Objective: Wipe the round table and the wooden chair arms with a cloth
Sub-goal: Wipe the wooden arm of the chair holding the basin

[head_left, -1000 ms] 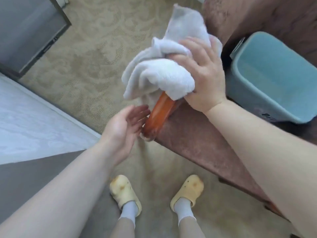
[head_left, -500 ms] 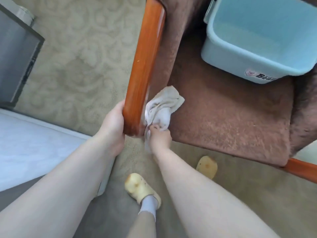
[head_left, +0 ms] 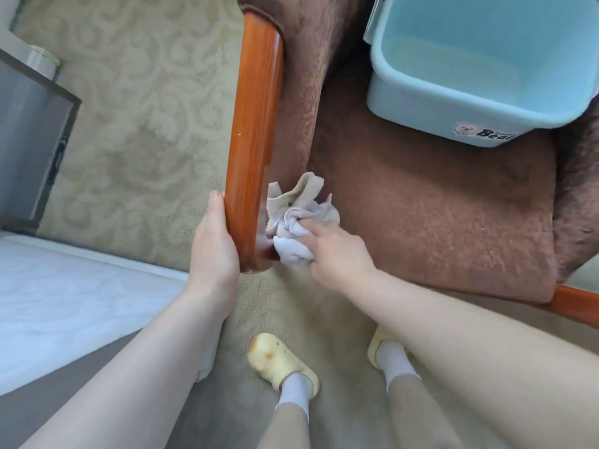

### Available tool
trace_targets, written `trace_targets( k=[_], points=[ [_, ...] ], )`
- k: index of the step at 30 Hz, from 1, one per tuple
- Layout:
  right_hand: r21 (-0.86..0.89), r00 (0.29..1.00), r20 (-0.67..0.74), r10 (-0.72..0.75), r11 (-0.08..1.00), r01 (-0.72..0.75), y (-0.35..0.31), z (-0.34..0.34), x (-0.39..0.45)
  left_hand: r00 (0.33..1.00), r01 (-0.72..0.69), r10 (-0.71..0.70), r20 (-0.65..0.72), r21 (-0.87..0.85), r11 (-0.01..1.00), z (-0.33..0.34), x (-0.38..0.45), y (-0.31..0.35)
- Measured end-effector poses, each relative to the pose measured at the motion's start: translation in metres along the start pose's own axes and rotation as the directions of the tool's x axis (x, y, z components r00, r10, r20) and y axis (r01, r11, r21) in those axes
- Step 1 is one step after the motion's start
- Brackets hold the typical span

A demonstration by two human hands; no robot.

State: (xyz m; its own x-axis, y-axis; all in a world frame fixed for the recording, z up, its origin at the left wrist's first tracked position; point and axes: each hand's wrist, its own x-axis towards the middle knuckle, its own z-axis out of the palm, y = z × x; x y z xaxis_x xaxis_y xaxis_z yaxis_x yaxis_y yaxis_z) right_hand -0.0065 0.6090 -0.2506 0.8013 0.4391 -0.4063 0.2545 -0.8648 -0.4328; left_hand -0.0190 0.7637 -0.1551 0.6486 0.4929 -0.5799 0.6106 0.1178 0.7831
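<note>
Left hand is wrapped round the front end of the wooden chair arm, palm on the outer side, thumb lying up along the outer edge; fingers go under or behind the wood and can't be seen.

Right hand has its fingers curled into a bunched white cloth, pressing it against the inner side of the same arm, near its front end. Top of the cloth flares up loose beside the wood; lower wad sits between the hand and the arm, touching both.

Chair arm is glossy orange-brown wood, running from the brown upholstered back down to a rounded front tip. The brown plush seat lies just right of it. A second strip of the same wood shows at the seat's front right corner.

Light blue plastic basin stands on the seat toward the back, well apart from the cloth; sticker on its front wall reads "Bear". Can't tell if there is water in it.

Floor is beige patterned carpet. Grey cabinet at the left edge. White bed surface lower left. Person's feet in yellow clogs with white socks stand on the carpet, in front of the chair.

Round table isn't visible in this view.
</note>
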Motion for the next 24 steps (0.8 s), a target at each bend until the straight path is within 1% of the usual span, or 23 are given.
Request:
trace_targets(
  k=[1, 2, 3, 4, 5, 6, 7, 8, 9, 10, 11, 12, 13, 15, 16, 17, 19, 20, 22, 24],
  points=[
    [0.009, 0.999, -0.024, 0.042, 0.999, -0.042, 0.013, -0.017, 0.007, 1.0, 0.015, -0.015, -0.011, 0.002, 1.0, 0.0, 0.001, 0.0],
    [0.094, 0.972, -0.141, 0.186, 0.98, -0.174, 0.022, -0.031, 0.014, 0.999, 0.032, -0.032, -0.026, -0.001, 0.999, 0.0, 0.003, 0.001],
    [0.242, 0.887, -0.268, 0.376, 0.917, -0.316, 0.021, -0.04, 0.019, 0.998, 0.046, -0.047, -0.041, -0.008, 0.999, 0.0, 0.005, 0.002],
    [0.397, 0.778, -0.341, 0.527, 0.831, -0.389, 0.009, -0.044, 0.019, 0.997, 0.058, -0.058, -0.056, -0.011, 0.998, 0.001, 0.006, 0.002],
    [0.482, 0.728, -0.324, 0.604, 0.768, -0.423, -0.009, -0.038, 0.02, 0.995, 0.067, -0.068, -0.068, -0.004, 0.998, 0.002, 0.006, 0.003],
    [0.519, 0.758, -0.215, 0.615, 0.73, -0.445, -0.031, -0.026, 0.018, 0.995, 0.069, -0.068, -0.071, 0.011, 0.998, 0.003, 0.004, 0.003],
    [0.542, 0.822, -0.053, 0.567, 0.708, -0.453, -0.052, -0.009, 0.012, 0.996, 0.058, -0.056, -0.068, 0.032, 0.998, 0.003, 0.002, 0.006],
    [0.585, 0.844, 0.088, 0.528, 0.659, -0.473, -0.071, 0.006, 0.006, 0.997, 0.041, -0.037, -0.065, 0.06, 0.997, 0.004, 0.001, 0.009],
    [0.649, 0.818, 0.192, 0.542, 0.555, -0.52, -0.085, 0.011, 0.0, 0.998, 0.022, -0.018, -0.059, 0.082, 0.996, 0.005, 0.001, 0.014],
    [0.733, 0.776, 0.272, 0.569, 0.399, -0.55, -0.095, 0.009, -0.004, 0.999, -0.001, 0.005, -0.047, 0.096, 0.995, 0.007, -0.001, 0.021],
    [0.8, 0.738, 0.328, 0.589, 0.242, -0.549, -0.101, 0.002, -0.008, 0.999, -0.035, 0.038, -0.028, 0.103, 0.994, 0.01, -0.003, 0.028],
    [0.842, 0.726, 0.371, 0.58, 0.12, -0.526, -0.104, -0.012, -0.01, 0.997, -0.078, 0.079, -0.004, 0.106, 0.991, 0.014, -0.004, 0.036],
    [0.855, 0.715, 0.424, 0.555, 0.015, -0.519, -0.104, -0.03, -0.012, 0.994, -0.106, 0.104, 0.022, 0.125, 0.987, 0.019, -0.007, 0.044],
    [0.863, 0.728, 0.484, 0.485, -0.129, -0.488, -0.098, -0.074, -0.017, 0.992, -0.117, 0.103, 0.072, 0.227, 0.967, 0.028, -0.014, 0.061],
    [0.876, 0.753, 0.472, 0.459, -0.149, -0.458, -0.091, -0.1, -0.021, 0.991, -0.12, 0.098, 0.092, 0.276, 0.954, 0.032, -0.018, 0.071],
    [0.895, 0.783, 0.432, 0.448, -0.112, -0.431, -0.082, -0.125, -0.026, 0.987, -0.14, 0.109, 0.117, 0.301, 0.943, 0.036, -0.023, 0.082],
    [0.926, 0.825, 0.317, 0.468, 0.036, -0.376, -0.06, -0.181, -0.035, 0.973, -0.194, 0.148, 0.176, 0.281, 0.94, 0.041, -0.034, 0.107],
    [0.931, 0.838, 0.27, 0.474, 0.092, -0.352, -0.051, -0.21, -0.039, 0.963, -0.222, 0.173, 0.206, 0.25, 0.942, 0.045, -0.04, 0.12],
    [0.933, 0.839, 0.213, 0.5, 0.152, -0.328, -0.034, -0.265, -0.045, 0.933, -0.299, 0.248, 0.263, 0.178, 0.937, 0.055, -0.05, 0.152],
    [0.941, 0.821, 0.183, 0.541, 0.145, -0.305, -0.019, -0.315, -0.048, 0.892, -0.379, 0.327, 0.312, 0.122, 0.917, 0.067, -0.065, 0.191]
  ],
)
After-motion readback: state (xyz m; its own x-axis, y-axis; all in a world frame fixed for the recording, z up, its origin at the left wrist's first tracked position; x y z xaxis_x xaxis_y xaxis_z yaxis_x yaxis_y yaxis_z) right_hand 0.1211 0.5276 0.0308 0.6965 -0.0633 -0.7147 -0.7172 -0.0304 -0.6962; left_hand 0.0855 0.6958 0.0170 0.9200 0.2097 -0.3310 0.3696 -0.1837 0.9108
